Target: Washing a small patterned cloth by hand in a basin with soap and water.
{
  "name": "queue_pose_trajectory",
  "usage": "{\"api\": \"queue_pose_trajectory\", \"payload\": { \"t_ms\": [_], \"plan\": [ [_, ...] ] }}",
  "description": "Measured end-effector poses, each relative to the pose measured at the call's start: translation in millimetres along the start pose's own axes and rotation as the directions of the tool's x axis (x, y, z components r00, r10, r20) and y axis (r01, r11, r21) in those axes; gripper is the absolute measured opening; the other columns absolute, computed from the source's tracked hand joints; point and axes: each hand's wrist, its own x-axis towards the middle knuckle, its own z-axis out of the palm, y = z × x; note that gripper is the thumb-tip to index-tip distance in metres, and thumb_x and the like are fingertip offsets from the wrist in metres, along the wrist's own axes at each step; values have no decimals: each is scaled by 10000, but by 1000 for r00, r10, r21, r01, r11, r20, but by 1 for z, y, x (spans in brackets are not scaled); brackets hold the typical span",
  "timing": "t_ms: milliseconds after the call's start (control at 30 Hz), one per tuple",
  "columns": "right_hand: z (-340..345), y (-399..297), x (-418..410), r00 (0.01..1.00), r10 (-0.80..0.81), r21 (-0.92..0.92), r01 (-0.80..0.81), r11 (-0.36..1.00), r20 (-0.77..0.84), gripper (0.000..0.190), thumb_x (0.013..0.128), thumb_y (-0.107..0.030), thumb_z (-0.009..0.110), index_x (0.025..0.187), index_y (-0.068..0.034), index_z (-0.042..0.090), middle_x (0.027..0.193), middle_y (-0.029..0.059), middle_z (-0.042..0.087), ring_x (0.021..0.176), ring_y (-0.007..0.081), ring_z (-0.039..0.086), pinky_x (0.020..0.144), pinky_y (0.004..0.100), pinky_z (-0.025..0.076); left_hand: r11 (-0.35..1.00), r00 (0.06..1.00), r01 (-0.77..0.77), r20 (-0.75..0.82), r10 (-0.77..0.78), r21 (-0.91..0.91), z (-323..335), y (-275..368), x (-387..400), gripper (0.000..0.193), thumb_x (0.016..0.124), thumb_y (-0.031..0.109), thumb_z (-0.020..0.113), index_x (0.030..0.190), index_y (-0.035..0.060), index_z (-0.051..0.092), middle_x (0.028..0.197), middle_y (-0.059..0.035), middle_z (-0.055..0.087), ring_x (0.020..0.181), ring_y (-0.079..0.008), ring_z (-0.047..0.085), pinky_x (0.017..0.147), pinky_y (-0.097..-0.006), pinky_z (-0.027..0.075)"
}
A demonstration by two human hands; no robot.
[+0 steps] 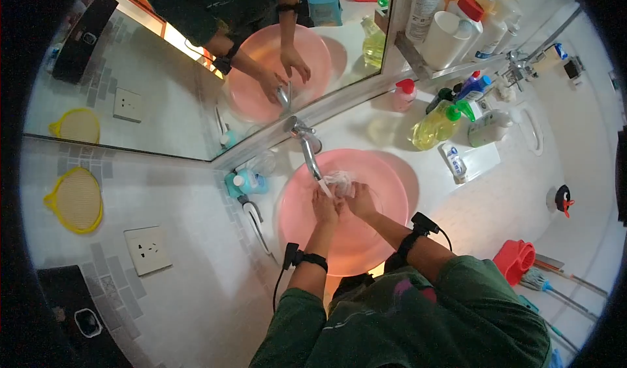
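A large pink plastic basin [372, 172] stands on the washstand below a chrome faucet [310, 152]. Water runs from the spout onto a small whitish, wet item, perhaps cloth [341, 179], inside the basin. My left hand [325, 206] is at the near left side of this item, just under the stream. On its right side, my right hand [361, 200] has curled fingers against it. Both hands seem to grip the item between them, low in the basin; the fingertips are partly hidden by water and by the hands themselves.
Right of the faucet stand a pink pump bottle [404, 96], a yellow liquid bottle [435, 128] and a white tube [455, 163]. Left of the basin are a blue-labelled bottle [251, 181] and a white-handled tool [257, 226]. A mirror [171, 83] rises behind the counter.
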Motion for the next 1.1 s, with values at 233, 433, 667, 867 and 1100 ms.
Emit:
{"api": "queue_pose_trajectory", "payload": {
  "t_ms": [233, 433, 667, 867, 1100],
  "plan": [
    [13, -12, -4, 769, 535, 753, -570, 328, 350, 527, 840, -275, 677, 1291, -57, 515, 1327, 152, 507, 1180, 320, 510, 945, 425, 450, 969, 897, 211, 419, -141, -125, -3, -109, 45, 337, 870, 380, 604, 1032, 92, 672, 759, -41, 627, 562, -168, 567, 454, -312, 455],
    [11, 33, 18, 928, 366, 516, -346, 784, 67, 330, 823, -337, 686, 1002, -63, 644, 1039, 124, 647, 857, 238, 642, 748, 403, 513, 582, 729, 662, 587, -352, -472, 18, -64, -10, 446, 940, 502, 517, 992, 79, 647, 762, -47, 615, 563, -202, 571, 509, -355, 477],
    [54, -76, -68, 949, -181, 114, 216, 970, -258, 230, 820, -264, 641, 760, -41, 639, 677, 192, 618, 596, 365, 615, 573, 426, 486, -59, 439, 845, 626, 644, -531, 3, -172, 16, 428, 989, 468, 415, 1141, 96, 562, 1073, -58, 629, 959, -226, 613, 804, -403, 523],
    [15, -58, -30, 956, -111, -57, 99, 993, -272, 298, 851, -275, 597, 671, -41, 634, 672, 175, 620, 620, 370, 618, 584, 456, 481, 30, 745, 651, 630, -221, -759, 27, -74, -25, 442, 988, 464, 413, 1111, 78, 592, 1044, -71, 639, 917, -225, 621, 797, -374, 522],
    [-16, 4, 38, 973, -217, 188, 228, 955, -75, 342, 858, -343, 603, 770, -12, 600, 803, 221, 598, 809, 376, 619, 695, 454, 477, 697, 839, 529, 421, -345, -484, -40, -45, -7, 360, 920, 426, 587, 1004, 85, 663, 930, -81, 678, 824, -228, 645, 789, -349, 534]
  ]
}}
